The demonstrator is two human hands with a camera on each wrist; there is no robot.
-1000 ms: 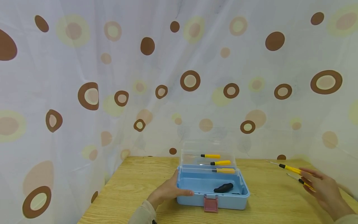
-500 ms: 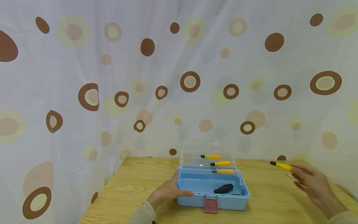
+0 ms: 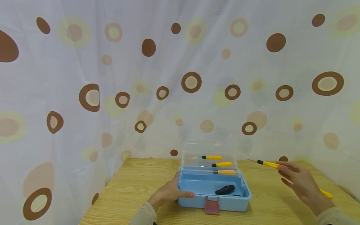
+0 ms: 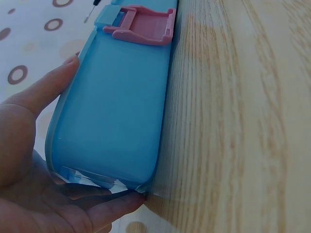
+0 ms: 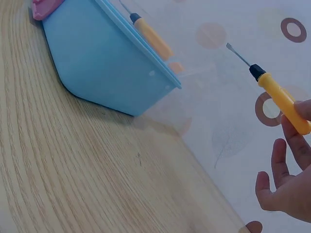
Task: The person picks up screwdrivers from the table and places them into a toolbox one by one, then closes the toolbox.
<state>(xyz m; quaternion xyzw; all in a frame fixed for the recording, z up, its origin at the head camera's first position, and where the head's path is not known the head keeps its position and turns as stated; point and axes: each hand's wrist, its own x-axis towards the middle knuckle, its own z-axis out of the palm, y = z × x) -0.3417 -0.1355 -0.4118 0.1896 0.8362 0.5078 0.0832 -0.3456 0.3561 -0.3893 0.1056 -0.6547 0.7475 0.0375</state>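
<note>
My right hand (image 3: pixel 299 181) pinches the yellow handle of a flat-blade screwdriver (image 5: pixel 279 97) between thumb and finger, held above the table with its tip pointing left toward the box. The left hand (image 3: pixel 170 192) grips the left end of a light blue toolbox (image 4: pixel 112 107), thumb along the front rim and fingers at the end wall. The clear lid of the toolbox stands up at the back. Beyond or through it show several yellow-handled screwdrivers (image 3: pixel 223 164). Inside the box lies a black-handled object (image 3: pixel 225 189).
A pink latch (image 3: pixel 212 206) hangs from the toolbox's front. Another yellow handle (image 3: pixel 326 193) lies on the wooden table (image 3: pixel 135 184) at the right, partly hidden by my right wrist. A patterned curtain (image 3: pixel 157 68) stands behind and at the sides.
My right hand has moved left with the screwdriver, toward the toolbox, uncovering the yellow handle on the table behind it. The left hand and toolbox have stayed put.
</note>
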